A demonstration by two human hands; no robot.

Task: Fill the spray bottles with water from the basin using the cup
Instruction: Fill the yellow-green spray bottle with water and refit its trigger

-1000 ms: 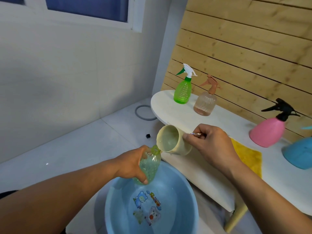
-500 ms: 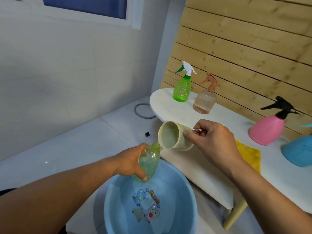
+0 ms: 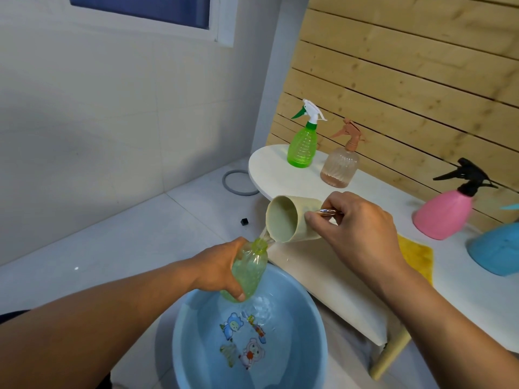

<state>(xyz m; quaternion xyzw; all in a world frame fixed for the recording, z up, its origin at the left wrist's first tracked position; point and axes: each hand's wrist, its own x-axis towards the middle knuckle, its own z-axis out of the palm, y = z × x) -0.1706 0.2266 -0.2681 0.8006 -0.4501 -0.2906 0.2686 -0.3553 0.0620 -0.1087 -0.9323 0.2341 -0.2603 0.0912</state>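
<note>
Bottle (image 3: 248,272), uncapped and pale green, is being held over the basin (image 3: 196,327), so any spill is likely falling back into it. The left hand (image 3: 217,269) is wrapping around its ribbed, see-through plastic body, fingers curled behind and thumb pressing the front near the base. It is leaning slightly, its open neck pointing up toward the cup (image 3: 292,219).

The right hand (image 3: 356,234) is tipping the cup almost onto its side, fingers pinching a shiny metal handle, with the rim sitting just above the bottle's neck. A thin stream of water is running from the rim into the neck. The cup is beige, matte and cylindrical.

The basin is round, light blue plastic, holding shallow water over cartoon pictures printed on its bottom.

Behind, on a white table (image 3: 280,175), four more bottles are standing with trigger heads on: a green one (image 3: 303,146), a ribbed peach one (image 3: 340,167), a pink one (image 3: 443,217) and a blue one (image 3: 497,248) at the edge of view. A yellow cloth (image 3: 415,256) is lying nearby.
</note>
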